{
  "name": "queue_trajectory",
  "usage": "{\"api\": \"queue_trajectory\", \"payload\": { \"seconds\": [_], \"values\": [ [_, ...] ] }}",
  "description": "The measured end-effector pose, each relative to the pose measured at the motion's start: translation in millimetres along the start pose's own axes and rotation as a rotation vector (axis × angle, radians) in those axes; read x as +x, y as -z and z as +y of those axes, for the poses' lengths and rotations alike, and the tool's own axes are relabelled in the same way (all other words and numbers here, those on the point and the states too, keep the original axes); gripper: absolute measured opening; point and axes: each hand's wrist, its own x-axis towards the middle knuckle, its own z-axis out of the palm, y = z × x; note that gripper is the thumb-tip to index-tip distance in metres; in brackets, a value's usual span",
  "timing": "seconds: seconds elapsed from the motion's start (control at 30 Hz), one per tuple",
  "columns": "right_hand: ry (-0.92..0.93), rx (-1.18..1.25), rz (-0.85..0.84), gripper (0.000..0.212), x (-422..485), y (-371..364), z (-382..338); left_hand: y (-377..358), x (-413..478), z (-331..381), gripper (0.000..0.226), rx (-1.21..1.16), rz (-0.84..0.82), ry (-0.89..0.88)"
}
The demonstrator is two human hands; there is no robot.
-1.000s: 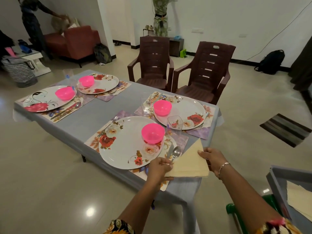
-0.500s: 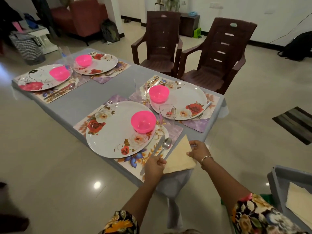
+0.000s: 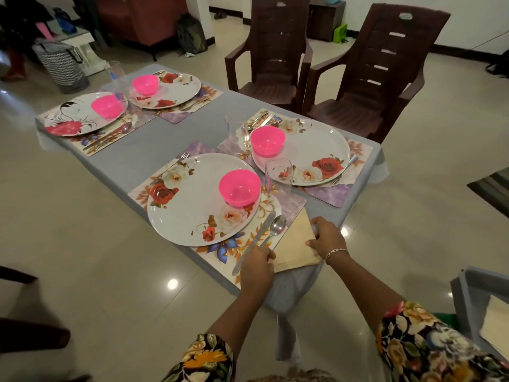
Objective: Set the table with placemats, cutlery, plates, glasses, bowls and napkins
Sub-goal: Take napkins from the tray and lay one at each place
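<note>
The cream napkin [image 3: 294,244] lies at the near right corner of the bench [image 3: 165,139], just beside the right edge of the nearest placemat [image 3: 220,252]. It sits between the two hands, with the left hand [image 3: 257,267] at its near left corner and the right hand [image 3: 327,238] along its right edge. Its long axis runs away from the bench's near edge and narrows toward the far end. That axis is roughly parallel to the knife [image 3: 256,238] and spoon [image 3: 276,226], which lie on the placemat beside the plate [image 3: 198,199]. The right hand grasps the napkin, with fingers bent over the right edge and the thumb on the cloth. The left hand's thumb lies across the near left corner, but its fingers are hidden under the hand, so I cannot tell whether it pinches or only presses. Both hands are at the napkin, and the right looks to have the surer hold. I judge the coming move to be a small squaring-up: bring the napkin's left edge in line beside the spoon, then let go. Its near end lies close to the bench's near edge, so a slight push inward may be needed.
</note>
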Motion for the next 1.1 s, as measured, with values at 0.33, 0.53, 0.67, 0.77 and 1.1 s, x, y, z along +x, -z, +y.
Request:
{"api": "queue_trajectory", "payload": {
  "seconds": [0.33, 0.53, 0.67, 0.77, 1.1],
  "values": [
    [0.149, -0.307, -0.067, 0.05, -3, 3, 7, -2, -8, -4, 0.036, 0.302, 0.0, -0.198],
    [0.118, -0.232, 0.026, 0.044, -12, 9, 15, -1, -12, -7, 0.037, 0.352, 0.022, -0.212],
    [0.179, -0.208, 0.182, 0.037, -30, 7, 21, 5, -14, -9, 0.041, 0.374, 0.09, -0.324],
    [0.261, -0.302, 0.176, 0.047, -47, -4, 26, 4, -17, -16, 0.045, 0.486, 0.001, -0.454],
    [-0.033, -0.395, 0.159, 0.069, -101, -18, 38, 15, -31, -16, 0.06, 0.578, -0.156, -0.577]
  ]
}}
